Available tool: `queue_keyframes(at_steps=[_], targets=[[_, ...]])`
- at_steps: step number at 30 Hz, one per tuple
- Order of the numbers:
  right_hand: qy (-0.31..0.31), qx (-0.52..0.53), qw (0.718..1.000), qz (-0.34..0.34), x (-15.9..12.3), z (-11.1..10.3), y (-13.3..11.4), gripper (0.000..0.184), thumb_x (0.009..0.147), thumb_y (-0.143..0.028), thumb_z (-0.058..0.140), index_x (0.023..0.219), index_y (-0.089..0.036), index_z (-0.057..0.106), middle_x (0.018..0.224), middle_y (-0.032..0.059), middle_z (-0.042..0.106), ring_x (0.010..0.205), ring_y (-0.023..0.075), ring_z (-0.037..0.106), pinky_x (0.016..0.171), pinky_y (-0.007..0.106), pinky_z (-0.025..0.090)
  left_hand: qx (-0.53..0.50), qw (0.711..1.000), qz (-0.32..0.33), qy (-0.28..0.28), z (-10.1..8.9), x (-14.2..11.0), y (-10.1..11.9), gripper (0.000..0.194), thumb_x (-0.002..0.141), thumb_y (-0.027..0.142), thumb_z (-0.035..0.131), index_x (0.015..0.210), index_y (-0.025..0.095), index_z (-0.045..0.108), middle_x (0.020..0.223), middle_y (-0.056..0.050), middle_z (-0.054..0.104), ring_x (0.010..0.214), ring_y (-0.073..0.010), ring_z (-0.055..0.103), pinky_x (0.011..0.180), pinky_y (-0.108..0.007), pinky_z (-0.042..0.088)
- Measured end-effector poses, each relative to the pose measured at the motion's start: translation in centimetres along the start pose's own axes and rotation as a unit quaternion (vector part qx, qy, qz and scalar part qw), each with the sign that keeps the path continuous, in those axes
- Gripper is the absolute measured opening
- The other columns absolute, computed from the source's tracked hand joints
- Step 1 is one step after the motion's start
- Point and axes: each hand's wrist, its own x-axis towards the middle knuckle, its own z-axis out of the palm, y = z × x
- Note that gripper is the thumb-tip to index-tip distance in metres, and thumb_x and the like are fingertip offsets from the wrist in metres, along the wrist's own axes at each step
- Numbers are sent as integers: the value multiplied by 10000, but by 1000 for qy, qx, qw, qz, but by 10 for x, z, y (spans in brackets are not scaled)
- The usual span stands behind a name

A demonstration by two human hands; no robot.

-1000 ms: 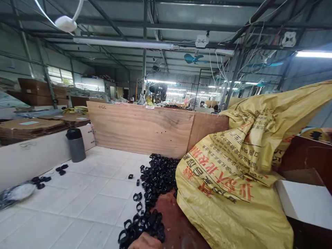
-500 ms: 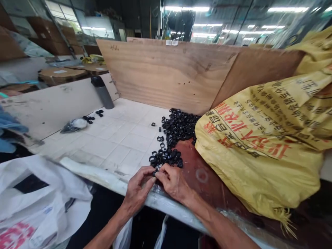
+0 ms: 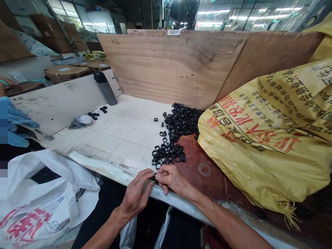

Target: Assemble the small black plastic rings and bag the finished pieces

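One tall plywood board [image 3: 166, 65] backs a white-tiled bench [image 3: 124, 135], with one yellow woven sack [image 3: 259, 138] slumped at the right and one white plastic carrier bag [image 3: 44, 197] below at the left. One grey flask with a black cap [image 3: 105, 90] stands near the board. A single heap of small black plastic rings [image 3: 181, 122], too many to count, lies just beyond the two bare hands. The left hand [image 3: 136, 195] and right hand [image 3: 171, 180] meet at the bench edge, their fingers closed narrowly, pinching one black ring [image 3: 154, 177] between them. So small a piece is best held firmly at the fingertips, clear of the heap.
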Motion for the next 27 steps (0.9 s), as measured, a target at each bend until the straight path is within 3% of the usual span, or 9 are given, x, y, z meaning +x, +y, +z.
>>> queue_keyframes(at_steps=[6, 12, 15, 17, 19, 21, 23, 25, 27], targets=[[-83, 174, 974, 116, 2, -2, 14, 373, 735, -464, 728, 647, -139, 569, 538, -26, 560, 327, 74, 461, 328, 199, 400, 53, 992, 104, -37, -9, -6, -1, 417, 913, 37, 508, 1303, 184, 497, 1162, -128, 664, 1101, -216, 663, 924, -346, 598], [-161, 207, 937, 230, 0, -7, 9, 297, 875, -385, 570, 721, -132, 579, 539, -32, 549, 287, 47, 356, 316, 197, 416, 40, 983, 157, -84, -10, -11, -14, 527, 895, 1, 502, 1387, 177, 432, 1208, -149, 647, 1156, -236, 636, 934, -379, 587], [-174, 133, 945, 242, -5, -7, -1, 374, 922, -456, 481, 708, -159, 557, 503, -46, 514, 287, 56, 320, 324, 204, 376, 2, 983, 151, -100, -19, -5, -7, 526, 881, -12, 505, 1370, 168, 443, 1211, -153, 640, 1159, -235, 626, 941, -370, 574], [-153, -10, 973, 171, -8, -11, -10, 417, 929, -491, 472, 677, -170, 556, 499, -41, 508, 337, 74, 374, 365, 206, 336, -29, 985, 101, -139, -28, 3, 5, 436, 889, 26, 517, 1298, 177, 492, 1163, -130, 654, 1091, -211, 644, 911, -340, 571], [-45, -206, 976, 54, -9, -22, -19, 396, 909, -461, 536, 634, -176, 543, 534, -26, 529, 443, 95, 455, 442, 217, 314, -48, 977, 34, -203, -34, 13, 18, 255, 888, 120, 572, 1134, 188, 577, 1019, -83, 677, 945, -188, 664, 826, -306, 567], [117, -377, 918, -27, -8, -38, -25, 298, 880, -364, 605, 654, -180, 539, 599, -14, 564, 551, 118, 507, 527, 240, 318, -35, 978, -30, -205, -32, 23, 24, 91, 882, 216, 610, 970, 192, 610, 867, -39, 652, 776, -160, 641, 727, -284, 543], [219, -491, 842, -32, -7, -57, -29, 156, 846, -274, 646, 757, -178, 562, 691, 11, 601, 631, 147, 543, 587, 264, 329, 13, 986, -97, -136, -20, 32, 21, 83, 898, 257, 588, 948, 191, 597, 837, -17, 612, 663, -131, 593, 673, -277, 519], [247, -564, 788, -14, -6, -72, -31, 148, 805, -228, 688, 865, -161, 570, 837, 62, 628, 728, 179, 581, 638, 277, 349, 65, 985, -135, -83, -4, 38, 13, 150, 901, 260, 578, 1033, 190, 573, 900, -19, 594, 632, -122, 579, 665, -283, 517], [226, -603, 765, -10, -7, -78, -31, 172, 790, -169, 685, 915, -147, 570, 919, 95, 626, 806, 202, 601, 684, 281, 365, 108, 981, -136, -86, 12, 42, 5, 208, 888, 252, 593, 1086, 197, 560, 957, -33, 589, 692, -147, 611, 678, -295, 527]])
